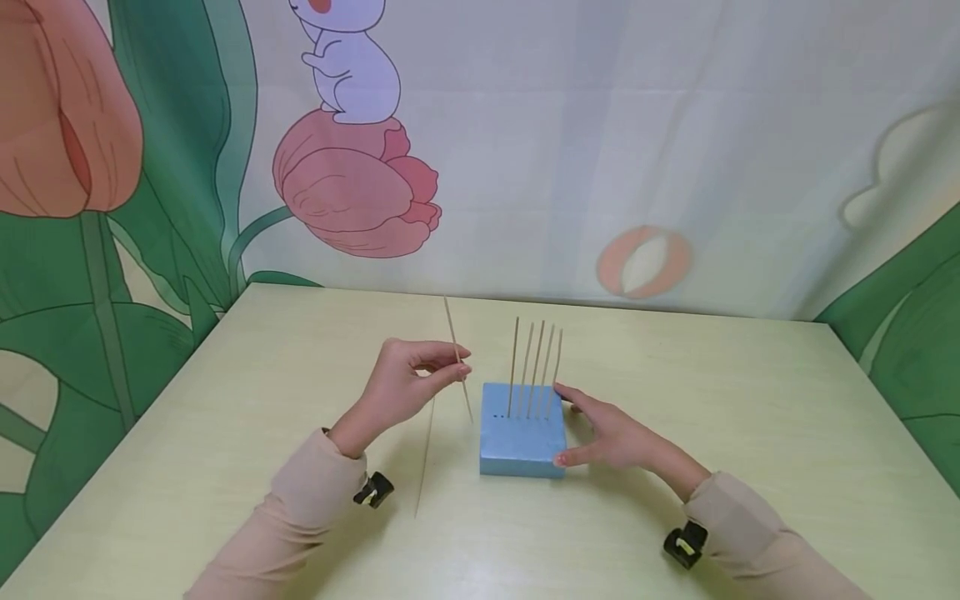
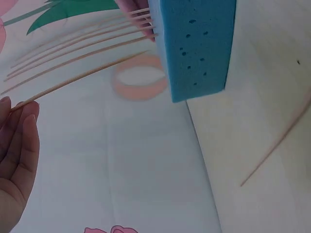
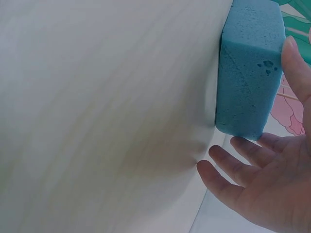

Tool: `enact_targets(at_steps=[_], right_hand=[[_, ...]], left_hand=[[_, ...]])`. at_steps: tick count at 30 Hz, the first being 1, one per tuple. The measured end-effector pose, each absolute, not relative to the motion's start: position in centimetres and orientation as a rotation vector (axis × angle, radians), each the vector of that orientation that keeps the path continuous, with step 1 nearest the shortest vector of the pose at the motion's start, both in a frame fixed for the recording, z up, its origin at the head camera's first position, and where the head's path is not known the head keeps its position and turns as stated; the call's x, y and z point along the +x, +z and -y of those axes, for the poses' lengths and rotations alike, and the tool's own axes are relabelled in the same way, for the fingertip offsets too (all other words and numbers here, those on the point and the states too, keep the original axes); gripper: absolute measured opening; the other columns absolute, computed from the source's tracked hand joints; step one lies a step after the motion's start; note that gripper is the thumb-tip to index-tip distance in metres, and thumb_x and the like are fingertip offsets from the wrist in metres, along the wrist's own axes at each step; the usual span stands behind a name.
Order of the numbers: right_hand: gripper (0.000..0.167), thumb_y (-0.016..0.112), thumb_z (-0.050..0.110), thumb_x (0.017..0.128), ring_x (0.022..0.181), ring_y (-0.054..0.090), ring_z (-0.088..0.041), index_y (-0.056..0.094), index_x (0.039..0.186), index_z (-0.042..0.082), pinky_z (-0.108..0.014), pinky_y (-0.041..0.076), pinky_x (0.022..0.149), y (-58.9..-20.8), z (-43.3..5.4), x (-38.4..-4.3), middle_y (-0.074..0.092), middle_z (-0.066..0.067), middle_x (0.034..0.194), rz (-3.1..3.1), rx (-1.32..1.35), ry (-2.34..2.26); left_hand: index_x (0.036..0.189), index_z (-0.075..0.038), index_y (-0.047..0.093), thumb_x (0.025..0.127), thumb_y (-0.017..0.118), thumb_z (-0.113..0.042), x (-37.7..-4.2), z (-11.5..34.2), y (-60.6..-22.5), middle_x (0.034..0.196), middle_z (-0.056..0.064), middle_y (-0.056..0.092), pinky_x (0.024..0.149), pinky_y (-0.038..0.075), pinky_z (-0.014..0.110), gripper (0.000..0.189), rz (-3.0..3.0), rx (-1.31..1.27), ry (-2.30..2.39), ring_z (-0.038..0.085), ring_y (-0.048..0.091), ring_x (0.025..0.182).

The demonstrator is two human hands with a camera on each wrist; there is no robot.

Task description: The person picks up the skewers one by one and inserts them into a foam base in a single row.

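Observation:
My left hand [image 1: 397,383] pinches a thin wooden skewer [image 1: 452,325] between thumb and fingers, left of a light blue foam block [image 1: 522,446]. The skewer is tilted, its lower end beside the block and apart from it. Several similar skewers [image 1: 513,367] stand in a row in the block's top, with small holes visible to their left. At the block's right side, my right hand [image 1: 611,433] holds it, thumb at the front corner and a finger at the back corner. In the right wrist view, the thumb touches the foam's edge while some fingers spread below.
Another skewer [image 1: 427,458] lies on the pale wooden table [image 1: 712,400], below my left hand and left of the block. Behind the table's back edge hangs a curtain [image 1: 525,167] printed with flowers and a white animal.

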State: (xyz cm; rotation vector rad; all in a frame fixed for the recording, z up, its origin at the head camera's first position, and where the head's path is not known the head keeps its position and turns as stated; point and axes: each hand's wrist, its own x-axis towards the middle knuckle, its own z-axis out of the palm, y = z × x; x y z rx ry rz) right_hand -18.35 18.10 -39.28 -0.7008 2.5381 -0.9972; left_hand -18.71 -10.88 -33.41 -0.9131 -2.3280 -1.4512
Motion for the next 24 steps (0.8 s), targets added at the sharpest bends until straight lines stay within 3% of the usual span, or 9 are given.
enact_targets(at_steps=[10, 24], right_hand=[[0.097, 0.075, 0.036, 0.073, 0.126, 0.033, -0.039, 0.018, 0.144, 0.001, -0.055, 0.027, 0.100, -39.1, -18.1, -18.3, 0.028, -0.020, 0.143, -2.537, -0.694, -1.002], [0.096, 0.076, 0.036, 0.072, 0.124, 0.035, -0.039, 0.020, 0.143, 0.002, -0.054, 0.028, 0.099, -39.2, -18.1, -18.4, 0.031, -0.020, 0.142, -2.553, -0.690, -1.004]], left_hand=[[0.088, 0.003, 0.070, 0.079, 0.068, 0.000, -19.6, 8.6, -33.9, 0.075, 0.008, 0.068, 0.061, 0.052, 0.023, 0.010, 2.173, -1.086, -1.391, 0.013, 0.064, 0.065], [0.084, 0.002, 0.070, 0.078, 0.068, 0.002, -20.5, 7.3, -34.6, 0.075, 0.008, 0.068, 0.061, 0.052, 0.021, 0.006, 2.174, -1.119, -1.399, 0.012, 0.063, 0.063]])
